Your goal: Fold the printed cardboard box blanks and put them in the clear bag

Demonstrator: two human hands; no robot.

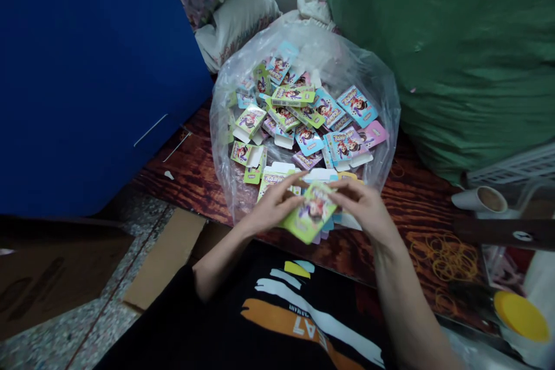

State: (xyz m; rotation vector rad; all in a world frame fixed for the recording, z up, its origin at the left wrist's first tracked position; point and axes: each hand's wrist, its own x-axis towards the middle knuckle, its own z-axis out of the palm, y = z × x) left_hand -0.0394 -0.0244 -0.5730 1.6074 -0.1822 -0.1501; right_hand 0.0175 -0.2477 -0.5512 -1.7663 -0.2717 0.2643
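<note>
My left hand (273, 203) and my right hand (364, 208) hold a flat green printed cardboard box (313, 213) between them, pinching its edges above the mouth of a bag. The transparent plastic bag (347, 58) stands open just beyond my hands. It holds a loose heap of several printed cardboard boxes (303, 121) in green, blue and pink, many lying flat with their white flaps showing. The lower part of the heap is hidden behind my hands.
The bag stands on a wood-grain surface (416, 196) with loose rubber bands (446, 257) at right. A blue board (87, 81) rises at left and a green sack (451, 52) at right. A yellow lid (520, 315) sits at lower right.
</note>
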